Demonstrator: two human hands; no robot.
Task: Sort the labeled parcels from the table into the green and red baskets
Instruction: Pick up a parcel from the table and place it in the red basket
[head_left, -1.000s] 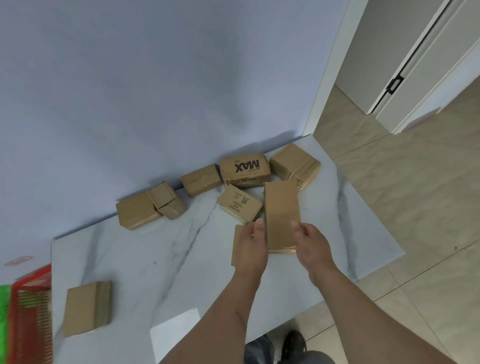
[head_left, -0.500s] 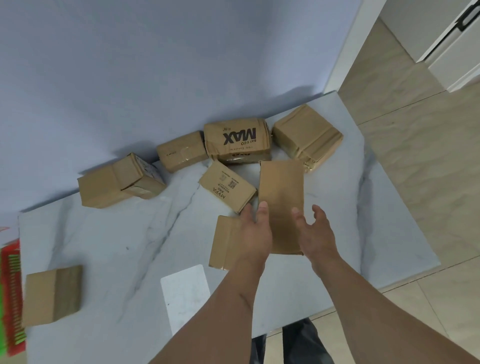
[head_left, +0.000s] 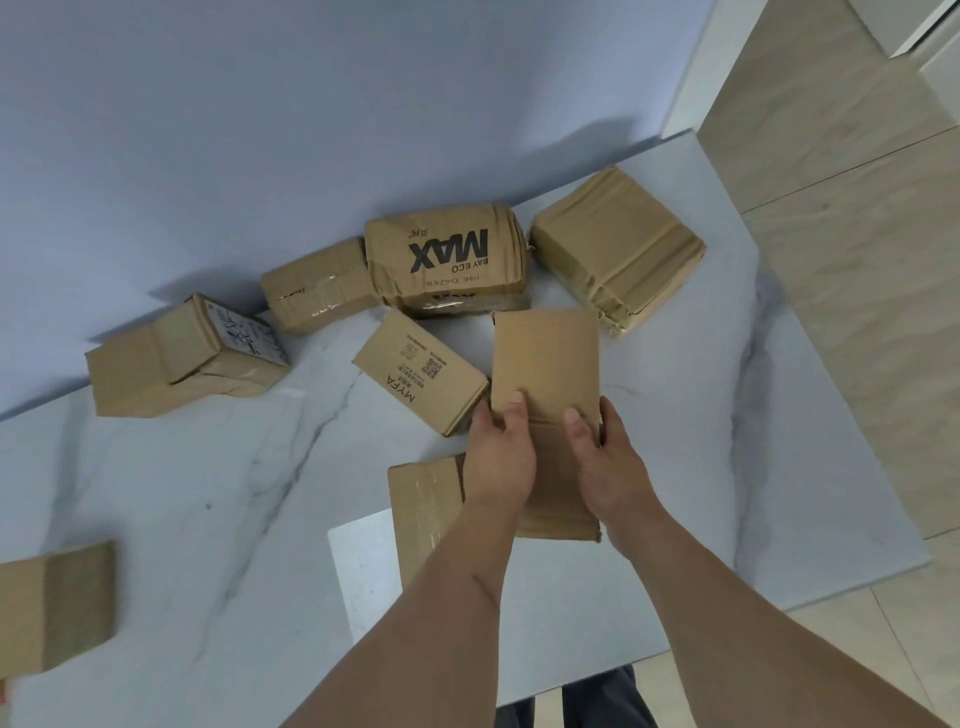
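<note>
Closest to the person, a pale sheet (head_left: 363, 566) lies flat on the marble table (head_left: 182, 519), and both forearms reach out over it. The left hand (head_left: 501, 457) and the right hand (head_left: 605, 462) hold one long plain parcel (head_left: 545, 364) between them. Each thumb lies on its top face, and the other fingers curl around its long edges, left hand on the left edge and right hand on the right. The fingers under the parcel are hidden.

The parcel's long axis runs straight away from the person, its far end pointing at the wall. The hands grip its near half, so most of its length sticks out beyond the fingertips. No label shows on the upper face. I would guess it needs turning over before it can be sorted. Neither hand is nearer; they sit level.

Under the left wrist lies a taped box (head_left: 423, 499), partly covered. Off at the near left edge sits another brown box (head_left: 57, 608).

Just past the fingers, to the left, a printed carton (head_left: 415, 376) lies at a slant, close beside the held parcel. Farther back along the wall sit a box with a black-and-white label (head_left: 182, 358), a taped packet (head_left: 317, 286), a box marked MAX (head_left: 447, 260) and a squarer box (head_left: 618, 249). Neither basket is in sight.
</note>
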